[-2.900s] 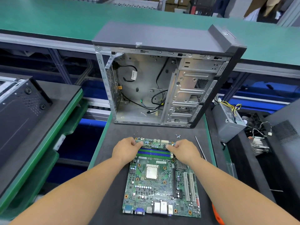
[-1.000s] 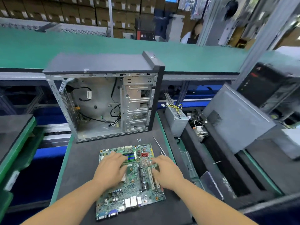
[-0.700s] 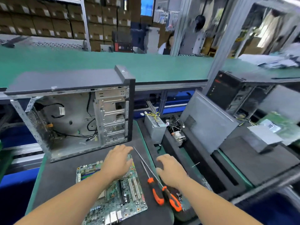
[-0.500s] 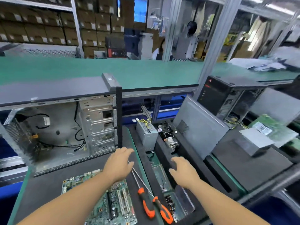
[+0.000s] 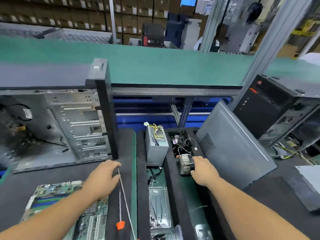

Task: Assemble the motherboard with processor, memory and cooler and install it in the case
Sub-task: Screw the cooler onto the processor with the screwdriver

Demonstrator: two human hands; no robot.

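While the motherboard (image 5: 57, 200) lies flat on the near mat, partly under the left forearm (socket hidden, memory slots blurred), the left hand (image 5: 102, 177) hovers relaxed and empty beside two screwdrivers (image 5: 123, 196). Farther right, the right hand (image 5: 204, 170) reaches the cooler (image 5: 185, 164) — its grip cannot be told — so fitting the cooler and mounting the board in the open case (image 5: 57, 125) seemingly remain.

Even, bright light; motion blur throughout; wide-angle edges bowed, perhaps smeared.
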